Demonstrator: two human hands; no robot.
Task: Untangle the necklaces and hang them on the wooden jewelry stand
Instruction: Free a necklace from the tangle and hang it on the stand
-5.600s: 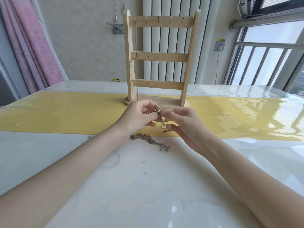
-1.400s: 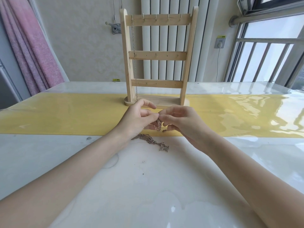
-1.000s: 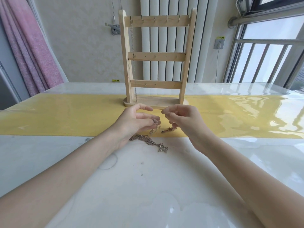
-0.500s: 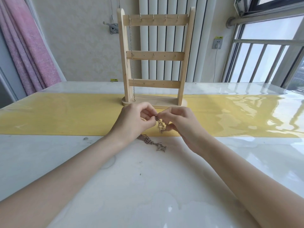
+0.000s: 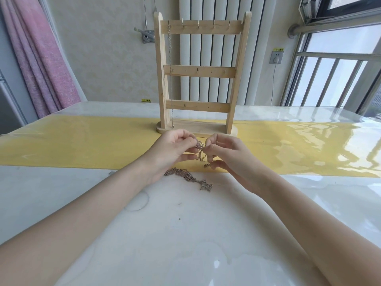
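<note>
Over our yellow runner (image 5: pixel 82 145), our left hand (image 5: pixel 171 153) and right hand (image 5: pixel 228 155) both pinch the tangled necklaces (image 5: pixel 199 150) before the wooden jewelry stand (image 5: pixel 198 71).

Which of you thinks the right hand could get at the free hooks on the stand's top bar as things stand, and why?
Probably yes. Nothing stands between the right hand and the top bar of the stand; four hooks look free. But it pinches the tangled chain with the left hand.
</note>
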